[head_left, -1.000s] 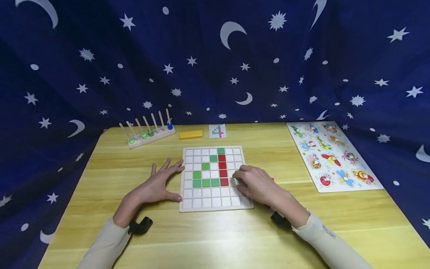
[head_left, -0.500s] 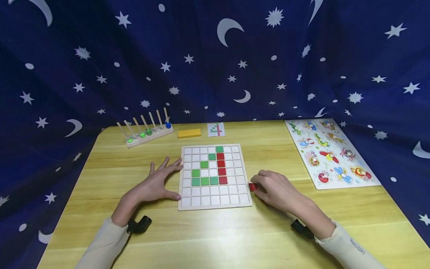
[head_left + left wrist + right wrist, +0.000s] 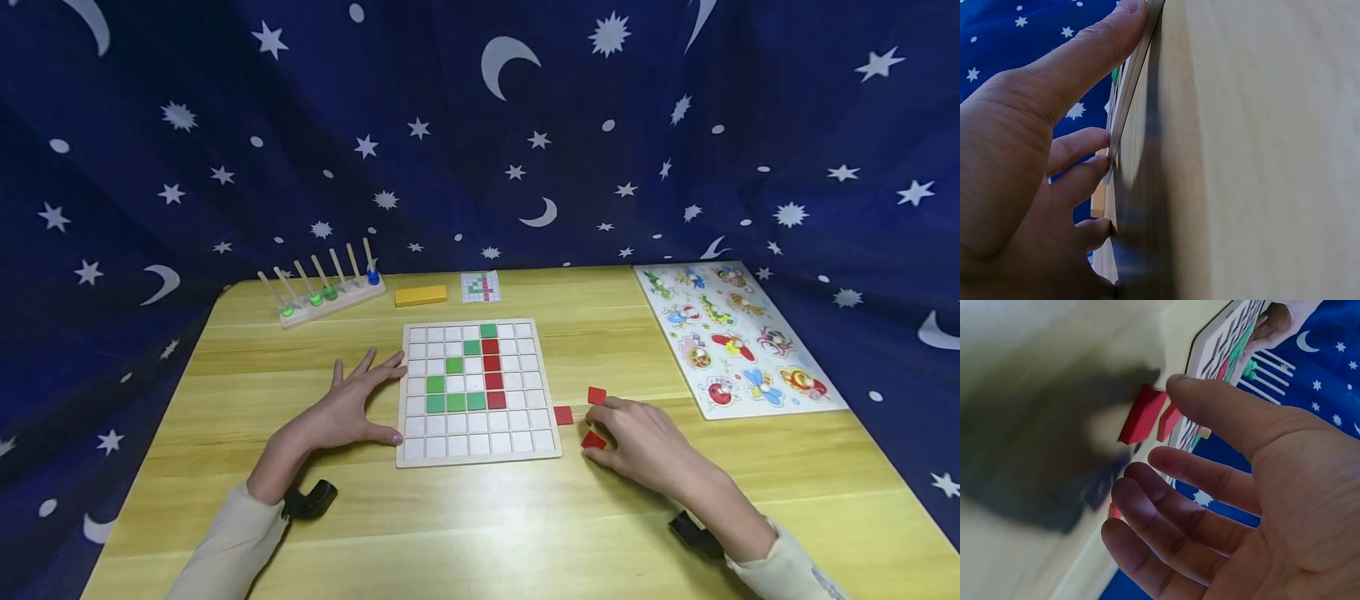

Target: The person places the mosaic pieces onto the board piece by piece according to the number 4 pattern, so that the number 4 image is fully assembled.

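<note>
A square grid board [image 3: 480, 446] lies mid-table, bearing green tiles [image 3: 455, 402] and a column of red tiles [image 3: 492, 363]. My left hand [image 3: 337, 412] spreads its fingers along the board's left edge, thumb and fingertips touching it. To the right of the board, my right hand [image 3: 648, 442] is low over the table, thumb and fingers apart around a red piece [image 3: 593, 440]. In the right wrist view this red piece [image 3: 1143, 415] looks thick, close to the thumb tip. One loose red tile [image 3: 563, 415] lies by the board's right edge; another red tile [image 3: 597, 395] lies beside my fingers.
Behind the board are a small pattern card [image 3: 480, 287], a yellow block [image 3: 421, 296] and a pegged rack [image 3: 333, 302] with green and blue beads. An insect puzzle board [image 3: 738, 342] lies at the right. A starry blue cloth [image 3: 450, 167] hangs behind the table.
My right hand has moved off the board to the right. A red tile that it held now lies by the board's edge, and other red pieces have come into sight. My left hand stays put.
</note>
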{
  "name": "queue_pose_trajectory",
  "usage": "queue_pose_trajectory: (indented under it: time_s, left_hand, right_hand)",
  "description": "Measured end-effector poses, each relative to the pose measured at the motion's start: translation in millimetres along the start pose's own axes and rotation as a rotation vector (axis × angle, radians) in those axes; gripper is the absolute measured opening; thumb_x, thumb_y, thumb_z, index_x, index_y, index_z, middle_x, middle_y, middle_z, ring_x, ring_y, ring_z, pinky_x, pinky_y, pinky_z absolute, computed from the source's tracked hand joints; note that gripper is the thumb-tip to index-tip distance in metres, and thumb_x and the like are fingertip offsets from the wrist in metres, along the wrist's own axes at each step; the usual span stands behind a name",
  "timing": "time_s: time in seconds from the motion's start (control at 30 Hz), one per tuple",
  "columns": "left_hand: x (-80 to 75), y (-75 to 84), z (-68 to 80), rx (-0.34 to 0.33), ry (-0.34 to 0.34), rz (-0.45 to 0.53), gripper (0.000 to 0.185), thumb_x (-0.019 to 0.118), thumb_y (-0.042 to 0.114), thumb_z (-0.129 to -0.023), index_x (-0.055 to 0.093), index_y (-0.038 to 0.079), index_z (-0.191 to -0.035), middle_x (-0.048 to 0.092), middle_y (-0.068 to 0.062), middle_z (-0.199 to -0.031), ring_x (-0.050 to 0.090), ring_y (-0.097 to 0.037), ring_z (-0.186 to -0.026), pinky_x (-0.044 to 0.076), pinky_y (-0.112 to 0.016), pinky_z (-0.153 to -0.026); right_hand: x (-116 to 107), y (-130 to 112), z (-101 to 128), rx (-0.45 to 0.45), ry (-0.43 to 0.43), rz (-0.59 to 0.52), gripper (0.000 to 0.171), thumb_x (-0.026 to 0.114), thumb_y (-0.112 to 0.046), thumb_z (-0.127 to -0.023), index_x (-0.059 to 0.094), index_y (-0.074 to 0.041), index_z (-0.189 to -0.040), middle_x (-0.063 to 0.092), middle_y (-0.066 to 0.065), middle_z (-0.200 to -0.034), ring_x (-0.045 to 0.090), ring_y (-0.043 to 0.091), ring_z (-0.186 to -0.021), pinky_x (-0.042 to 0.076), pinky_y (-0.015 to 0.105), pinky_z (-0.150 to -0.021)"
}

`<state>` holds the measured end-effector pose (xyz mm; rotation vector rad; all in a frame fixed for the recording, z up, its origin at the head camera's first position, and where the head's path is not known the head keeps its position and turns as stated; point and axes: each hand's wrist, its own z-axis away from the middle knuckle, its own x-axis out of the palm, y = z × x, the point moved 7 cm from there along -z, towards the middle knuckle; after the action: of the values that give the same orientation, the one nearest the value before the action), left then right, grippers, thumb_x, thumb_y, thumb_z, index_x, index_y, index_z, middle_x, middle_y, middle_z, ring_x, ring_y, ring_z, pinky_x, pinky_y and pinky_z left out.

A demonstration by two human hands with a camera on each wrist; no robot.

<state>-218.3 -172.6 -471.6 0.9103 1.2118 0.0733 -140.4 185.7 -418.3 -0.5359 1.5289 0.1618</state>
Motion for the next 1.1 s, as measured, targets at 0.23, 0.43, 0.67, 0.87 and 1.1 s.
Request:
queue_pose_trajectory:
  time_s: [0.23,0.43,0.67,0.87,1.1]
  left_hand:
    - [0.3,-0.4,0.5,-0.005,-0.006,0.008,0.105,0.090,0.053,-0.065,0.045,0.013,-0.151,0.022,-0.002,-0.165,-0.002,-0.038,-0.151,-0.016,-0.070,-0.108]
    - [0.1,-0.4,0.7,-0.011,-0.010,0.007,0.104,0.090,0.053,-0.066,0.045,0.014,-0.151,0.021,0.000,-0.165,-0.003,-0.036,-0.151,-0.016,-0.069,-0.108]
    - [-1.0,-0.9,1.9,-0.017,-0.011,0.005,0.103,0.089,0.052,-0.067,0.045,0.015,-0.151,0.021,0.000,-0.165,-0.003,-0.036,-0.151,-0.016,-0.069,-0.109]
    - [-0.9,-1.7,1.9,-0.015,-0.010,0.007,0.103,0.089,0.052,-0.067,0.045,0.015,-0.152,0.021,0.000,-0.165,-0.003,-0.036,-0.151,-0.016,-0.069,-0.109]
    - [-1.3,-0.8,1.3,-0.001,0.000,0.008,0.104,0.090,0.051,-0.065,0.045,0.013,-0.151,0.022,-0.003,-0.165,-0.001,-0.038,-0.151,-0.016,-0.070,-0.108]
  right_hand:
    - [5,0,1,0.015,-0.008,0.001,0.019,0.085,-0.014,-0.074,0.069,-0.014,-0.085,0.054,-0.008,-0.074,0.044,0.009,-0.060,0.039,0.026,-0.052]
    - [4,1,1,0.033,-0.011,-0.002,0.020,0.084,-0.013,-0.074,0.066,-0.013,-0.084,0.049,-0.008,-0.071,0.042,0.009,-0.059,0.036,0.025,-0.051]
    - [0,-5,-3,0.002,0.011,-0.003,0.019,0.083,-0.010,-0.076,0.070,-0.012,-0.089,0.054,-0.007,-0.077,0.044,0.009,-0.061,0.038,0.025,-0.052]
    - [0,-20,-13,-0.046,0.026,-0.015,0.025,0.082,-0.011,-0.077,0.076,-0.011,-0.101,0.060,-0.005,-0.086,0.046,0.007,-0.064,0.042,0.025,-0.056]
    - [3,-38,-26,-0.102,0.028,-0.044,0.022,0.081,-0.011,-0.079,0.076,-0.011,-0.099,0.058,-0.007,-0.085,0.047,0.007,-0.066,0.044,0.025,-0.059]
